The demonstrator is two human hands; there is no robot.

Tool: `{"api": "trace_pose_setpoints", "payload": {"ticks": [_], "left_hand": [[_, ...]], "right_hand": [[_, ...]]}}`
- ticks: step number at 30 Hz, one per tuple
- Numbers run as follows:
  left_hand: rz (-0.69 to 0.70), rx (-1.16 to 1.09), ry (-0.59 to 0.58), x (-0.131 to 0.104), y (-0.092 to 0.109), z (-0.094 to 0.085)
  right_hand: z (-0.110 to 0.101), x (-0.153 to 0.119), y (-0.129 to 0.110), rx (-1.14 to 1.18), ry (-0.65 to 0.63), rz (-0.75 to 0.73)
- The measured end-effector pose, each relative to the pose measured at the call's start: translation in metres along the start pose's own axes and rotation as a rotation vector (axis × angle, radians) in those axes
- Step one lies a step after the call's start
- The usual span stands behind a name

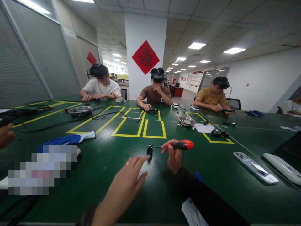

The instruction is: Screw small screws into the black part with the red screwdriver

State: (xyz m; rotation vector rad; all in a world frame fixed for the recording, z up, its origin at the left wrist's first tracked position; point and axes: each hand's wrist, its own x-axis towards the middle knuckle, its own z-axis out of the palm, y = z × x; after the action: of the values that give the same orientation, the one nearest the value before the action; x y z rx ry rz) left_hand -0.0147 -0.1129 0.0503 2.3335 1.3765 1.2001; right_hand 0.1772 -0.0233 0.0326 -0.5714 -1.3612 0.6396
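A screwdriver with a red and black handle lies across my right hand, which is closed around it. Its thin shaft points left. Just left of the tip, a small black cylindrical piece with a metallic top stands upright on the green table. My left hand reaches toward that piece, fingers extended and thumb apart, with a ring on one finger. The index fingertip is at the base of the piece; I cannot tell whether it touches. A few tiny bits, perhaps screws, lie beyond.
A blue and white glove lies at the left, a phone and a white device at the right. Metal bowls, black parts and cables spread farther back. Three people sit across the table; another person's hand shows at the left edge.
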Motion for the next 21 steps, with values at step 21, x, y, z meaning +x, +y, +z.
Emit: {"api": "trace_pose_setpoints", "payload": {"ticks": [21], "left_hand": [[-0.021, -0.236, -0.174, 0.075, -0.083, 0.048]], "right_hand": [[0.006, -0.006, 0.0, 0.043, -0.117, 0.028]]}}
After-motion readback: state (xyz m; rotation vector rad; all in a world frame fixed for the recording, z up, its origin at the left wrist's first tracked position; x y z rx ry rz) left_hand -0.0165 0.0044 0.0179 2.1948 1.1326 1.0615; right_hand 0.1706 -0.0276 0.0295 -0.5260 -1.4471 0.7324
